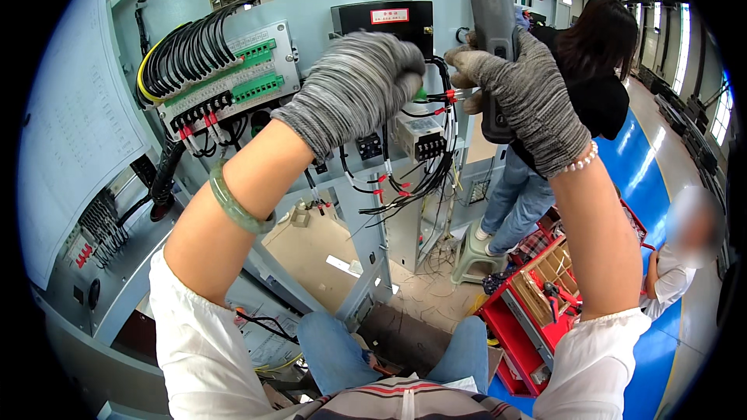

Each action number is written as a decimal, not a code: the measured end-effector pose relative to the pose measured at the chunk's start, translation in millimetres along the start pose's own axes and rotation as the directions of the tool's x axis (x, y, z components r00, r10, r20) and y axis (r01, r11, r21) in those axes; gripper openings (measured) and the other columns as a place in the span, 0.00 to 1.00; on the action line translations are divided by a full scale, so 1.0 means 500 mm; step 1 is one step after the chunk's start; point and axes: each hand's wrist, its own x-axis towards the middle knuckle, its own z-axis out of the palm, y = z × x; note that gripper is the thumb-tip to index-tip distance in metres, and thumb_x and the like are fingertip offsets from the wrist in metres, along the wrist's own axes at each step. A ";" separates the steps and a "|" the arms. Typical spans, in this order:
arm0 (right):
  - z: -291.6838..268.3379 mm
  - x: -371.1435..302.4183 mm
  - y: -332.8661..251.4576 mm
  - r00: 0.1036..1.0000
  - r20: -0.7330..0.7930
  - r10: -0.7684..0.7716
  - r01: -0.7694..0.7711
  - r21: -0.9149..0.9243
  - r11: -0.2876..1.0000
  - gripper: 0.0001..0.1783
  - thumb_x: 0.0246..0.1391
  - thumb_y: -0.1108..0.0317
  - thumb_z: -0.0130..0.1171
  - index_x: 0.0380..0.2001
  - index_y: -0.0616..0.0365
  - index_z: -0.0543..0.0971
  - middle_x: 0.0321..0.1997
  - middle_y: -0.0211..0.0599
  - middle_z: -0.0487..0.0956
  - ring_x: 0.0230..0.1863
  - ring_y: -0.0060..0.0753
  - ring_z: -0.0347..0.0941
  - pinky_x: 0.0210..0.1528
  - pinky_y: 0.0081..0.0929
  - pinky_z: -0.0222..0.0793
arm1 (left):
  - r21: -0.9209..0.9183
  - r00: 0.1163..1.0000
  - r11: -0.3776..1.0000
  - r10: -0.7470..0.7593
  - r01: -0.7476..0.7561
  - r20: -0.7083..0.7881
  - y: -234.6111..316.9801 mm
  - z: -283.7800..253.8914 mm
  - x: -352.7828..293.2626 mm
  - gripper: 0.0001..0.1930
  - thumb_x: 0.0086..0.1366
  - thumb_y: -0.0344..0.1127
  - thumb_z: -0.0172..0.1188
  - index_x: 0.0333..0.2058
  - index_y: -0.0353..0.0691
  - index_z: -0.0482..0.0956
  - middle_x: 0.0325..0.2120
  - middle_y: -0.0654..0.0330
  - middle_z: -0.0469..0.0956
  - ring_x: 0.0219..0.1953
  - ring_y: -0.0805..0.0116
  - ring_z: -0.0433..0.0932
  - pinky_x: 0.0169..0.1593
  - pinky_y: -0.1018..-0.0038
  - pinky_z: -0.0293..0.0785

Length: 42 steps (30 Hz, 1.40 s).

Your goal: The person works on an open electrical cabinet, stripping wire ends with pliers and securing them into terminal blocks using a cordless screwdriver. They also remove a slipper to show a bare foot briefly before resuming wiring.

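Observation:
My left hand (354,89), in a grey striped knit glove, is closed in front of a black box on the cabinet panel. A bit of green (421,95) shows below its fingertips; the rest of what it grips is hidden. My right hand (523,89), gloved alike, is closed round a long dark grey handheld power tool (493,12) that stands upright. Between the hands are black wires with red-sleeved ends (450,96), close to my right fingertips. Below hangs a bundle of loose black wires (436,183) beside a small terminal power unit (421,138).
A green terminal board (257,87) with many black wires is mounted at the left. On the right, a person in black (595,54) stands on a stool (476,255). A red tool cart (510,315) is at lower right, with another person (671,276) beyond it.

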 end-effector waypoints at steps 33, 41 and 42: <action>0.007 0.064 -0.080 0.929 0.273 -0.250 0.359 -0.497 0.790 0.20 0.42 0.65 0.63 0.37 0.62 0.71 0.26 0.38 0.74 0.29 0.28 0.69 0.33 0.28 0.68 | -0.435 0.949 0.893 -0.232 0.120 -0.212 -0.011 0.012 -0.009 0.14 0.57 0.42 0.59 0.37 0.39 0.80 0.29 0.55 0.80 0.32 0.64 0.78 0.40 0.71 0.74; 0.017 0.063 -0.077 0.927 0.191 -0.324 0.373 -0.584 0.721 0.21 0.41 0.65 0.63 0.38 0.64 0.72 0.27 0.39 0.76 0.30 0.28 0.71 0.35 0.27 0.69 | -0.657 0.982 0.739 -0.187 0.152 0.016 -0.010 -0.021 0.000 0.19 0.57 0.28 0.60 0.48 0.34 0.70 0.30 0.62 0.76 0.34 0.76 0.74 0.38 0.77 0.72; 0.018 0.059 -0.077 0.944 0.180 -0.276 0.329 -0.462 0.823 0.20 0.41 0.65 0.62 0.37 0.64 0.72 0.26 0.39 0.75 0.29 0.29 0.71 0.34 0.28 0.69 | -0.657 0.981 0.737 -0.192 0.156 0.018 -0.015 -0.024 0.000 0.18 0.58 0.28 0.60 0.48 0.34 0.70 0.30 0.62 0.77 0.33 0.76 0.74 0.38 0.77 0.72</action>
